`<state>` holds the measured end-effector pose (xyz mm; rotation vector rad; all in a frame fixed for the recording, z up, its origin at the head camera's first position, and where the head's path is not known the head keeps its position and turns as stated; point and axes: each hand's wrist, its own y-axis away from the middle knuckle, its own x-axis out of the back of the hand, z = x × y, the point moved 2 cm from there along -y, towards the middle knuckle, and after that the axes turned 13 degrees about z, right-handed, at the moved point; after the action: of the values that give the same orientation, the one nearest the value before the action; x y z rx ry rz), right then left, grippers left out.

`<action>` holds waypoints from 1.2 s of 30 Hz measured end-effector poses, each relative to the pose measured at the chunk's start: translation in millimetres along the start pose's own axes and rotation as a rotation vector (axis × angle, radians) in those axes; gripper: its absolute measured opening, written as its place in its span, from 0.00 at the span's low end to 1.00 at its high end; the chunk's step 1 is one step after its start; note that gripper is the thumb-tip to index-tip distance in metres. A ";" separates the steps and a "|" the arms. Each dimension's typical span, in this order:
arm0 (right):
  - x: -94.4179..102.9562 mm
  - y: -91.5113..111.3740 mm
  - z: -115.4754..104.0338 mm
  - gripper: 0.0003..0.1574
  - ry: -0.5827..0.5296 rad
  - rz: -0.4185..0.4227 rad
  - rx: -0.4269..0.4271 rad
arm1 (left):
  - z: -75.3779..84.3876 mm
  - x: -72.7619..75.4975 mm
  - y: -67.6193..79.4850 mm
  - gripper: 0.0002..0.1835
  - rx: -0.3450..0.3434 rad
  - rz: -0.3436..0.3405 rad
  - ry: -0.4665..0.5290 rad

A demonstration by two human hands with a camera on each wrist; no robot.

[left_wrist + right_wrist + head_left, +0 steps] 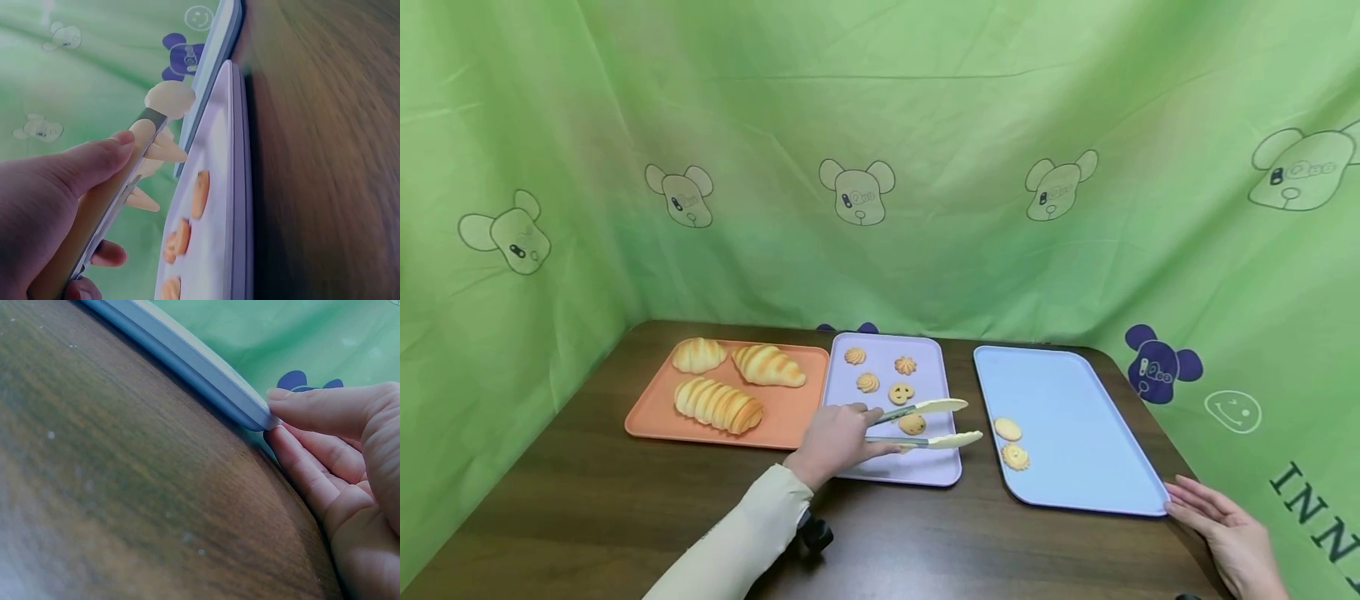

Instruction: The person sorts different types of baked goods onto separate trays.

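My left hand [838, 440] grips a pair of tongs [106, 206] with cream tips. Spread apart, the tongs reach over the lilac tray [887, 473], and their tips pass its right edge with nothing visible between them. A chocolate-chip cookie [912, 424] shows between the tong arms in the head view, apparently lying on the tray below. Several more cookies, among them a pretzel-shaped one [901, 393], lie farther back on it. At the front right corner of the blue tray [1075, 433], my right hand [1221, 529] pinches the rim between thumb and fingers.
A round plain cookie [1007, 429] and a flower-shaped cookie [1015, 457] lie at the blue tray's left edge. On the left, an orange tray [790, 408] bears three breads, including a ridged roll [718, 406]. A green curtain [865, 267] hangs behind the wooden table [925, 542].
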<state>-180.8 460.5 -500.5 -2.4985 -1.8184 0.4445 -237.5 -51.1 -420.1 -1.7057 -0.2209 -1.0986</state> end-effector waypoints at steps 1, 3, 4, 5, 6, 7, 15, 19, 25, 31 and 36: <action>0.1 0.1 -0.1 0.32 -0.007 -0.004 0.002 | 2.2 -0.8 -1.8 0.29 -0.003 -0.007 0.007; 0.0 0.4 -0.3 0.32 -0.026 -0.013 0.004 | 6.3 -2.3 -5.6 0.28 -0.004 -0.018 0.015; -0.1 0.6 -0.3 0.32 -0.035 -0.015 0.003 | 8.2 -3.4 -7.3 0.28 -0.005 -0.023 0.015; -0.3 0.8 -0.2 0.33 -0.045 -0.017 0.002 | 10.0 -4.7 -9.0 0.28 -0.008 -0.029 0.012; -0.1 1.0 -0.1 0.33 -0.056 -0.021 0.001 | 11.8 -6.1 -10.6 0.28 -0.010 -0.035 0.013; -0.4 0.9 0.2 0.33 -0.060 -0.021 -0.001 | 13.4 -7.3 -12.0 0.29 -0.011 -0.040 0.013; -1.0 2.3 0.5 0.34 -0.025 -0.003 -0.011 | 26.9 -20.1 -24.7 0.27 -0.026 -0.035 0.013; -1.3 2.0 0.2 0.34 -0.047 0.002 -0.020 | 34.7 -23.1 -34.1 0.26 -0.042 -0.021 -0.006; -1.4 0.9 0.0 0.34 -0.078 -0.001 -0.022 | 46.5 -28.4 -46.1 0.26 -0.068 -0.029 -0.074; -0.8 0.2 0.4 0.34 -0.089 -0.004 -0.017 | 54.8 -28.9 -58.3 0.26 -0.076 -0.043 -0.127; -0.4 -0.1 1.5 0.34 -0.070 -0.002 -0.012 | 60.2 -28.2 -70.6 0.29 -0.044 -0.128 -0.147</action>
<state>-181.4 459.9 -501.9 -2.5199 -1.8526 0.5285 -262.9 39.4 -396.6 -1.8342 -0.4060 -1.0785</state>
